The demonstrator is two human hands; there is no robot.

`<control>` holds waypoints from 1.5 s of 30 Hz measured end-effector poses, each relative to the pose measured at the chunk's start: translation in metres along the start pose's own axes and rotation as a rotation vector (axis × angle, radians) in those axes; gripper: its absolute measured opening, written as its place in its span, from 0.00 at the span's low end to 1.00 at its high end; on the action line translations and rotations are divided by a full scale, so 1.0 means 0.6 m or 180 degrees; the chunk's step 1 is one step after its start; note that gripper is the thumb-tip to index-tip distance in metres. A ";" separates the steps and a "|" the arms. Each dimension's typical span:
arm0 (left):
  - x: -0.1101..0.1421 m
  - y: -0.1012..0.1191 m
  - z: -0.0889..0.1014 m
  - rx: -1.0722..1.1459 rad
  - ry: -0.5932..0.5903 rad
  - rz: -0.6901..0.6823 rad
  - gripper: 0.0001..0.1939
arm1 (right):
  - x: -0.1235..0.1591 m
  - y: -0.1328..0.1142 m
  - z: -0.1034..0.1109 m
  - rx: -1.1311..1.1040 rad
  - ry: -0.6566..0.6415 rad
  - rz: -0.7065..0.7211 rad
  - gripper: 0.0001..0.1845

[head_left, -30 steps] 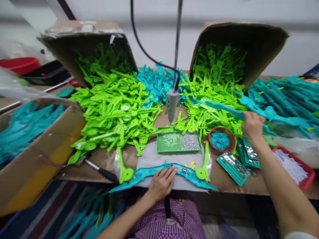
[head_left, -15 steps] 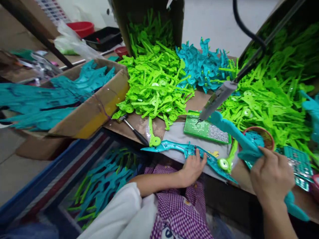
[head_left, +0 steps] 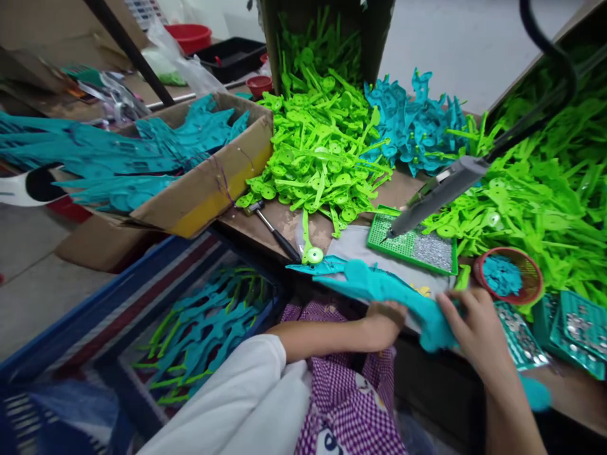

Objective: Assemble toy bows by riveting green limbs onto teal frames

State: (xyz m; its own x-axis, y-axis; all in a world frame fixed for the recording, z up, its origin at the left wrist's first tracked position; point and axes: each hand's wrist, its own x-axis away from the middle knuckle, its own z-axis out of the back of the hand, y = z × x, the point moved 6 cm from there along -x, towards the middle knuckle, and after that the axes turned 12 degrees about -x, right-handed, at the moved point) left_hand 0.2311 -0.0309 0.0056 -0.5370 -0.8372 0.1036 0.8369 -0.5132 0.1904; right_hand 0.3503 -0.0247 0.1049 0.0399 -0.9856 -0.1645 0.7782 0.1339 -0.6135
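Observation:
My right hand (head_left: pixel 477 322) is closed on a long teal plastic bow shell (head_left: pixel 401 292), held tilted over the table's front edge. Below it lies another teal bow shell (head_left: pixel 303 268), mostly covered, its left tip showing near a lime-green arm with a round disc (head_left: pixel 313 254). My left hand (head_left: pixel 386 325) is at the lower shell, under the held one; its fingers are hidden behind the held shell. A grey electric screwdriver (head_left: pixel 439 193) hangs at a slant over a green tray (head_left: pixel 412 260) of small silver screws.
Lime-green arms (head_left: pixel 327 158) and teal pieces (head_left: pixel 417 126) are heaped behind. At left, a cardboard box (head_left: pixel 213 183) holds teal shells, and a hammer (head_left: pixel 277 234) lies near the edge. A red basket (head_left: pixel 533 272) and teal trays (head_left: pixel 588 357) sit right. A blue crate (head_left: pixel 137 268) stands below.
My right hand has brought a teal bow shell from the right-hand stack leftward, over the shell on the table. The view has turned left. My left hand stays by the lower shell.

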 end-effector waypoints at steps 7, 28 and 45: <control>0.014 0.000 -0.005 -0.0129 0.0099 0.0147 0.30 | -0.176 -0.004 -0.176 -0.0130 -0.1146 0.0102 0.21; 0.014 -0.007 -0.017 -0.0065 0.0117 0.0121 0.30 | -0.163 0.001 -0.241 0.0292 -0.1139 0.0009 0.20; 0.007 -0.009 -0.012 -0.0335 0.0012 0.0053 0.31 | 0.054 0.118 0.007 -0.0036 -0.1267 -0.0292 0.38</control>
State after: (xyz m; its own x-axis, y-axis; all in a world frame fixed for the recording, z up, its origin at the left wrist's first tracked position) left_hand 0.2250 -0.0329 -0.0019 -0.5227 -0.8464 0.1022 0.8523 -0.5161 0.0850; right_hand 0.4090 -0.0478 0.0593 0.2120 -0.9562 0.2017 0.7829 0.0426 -0.6207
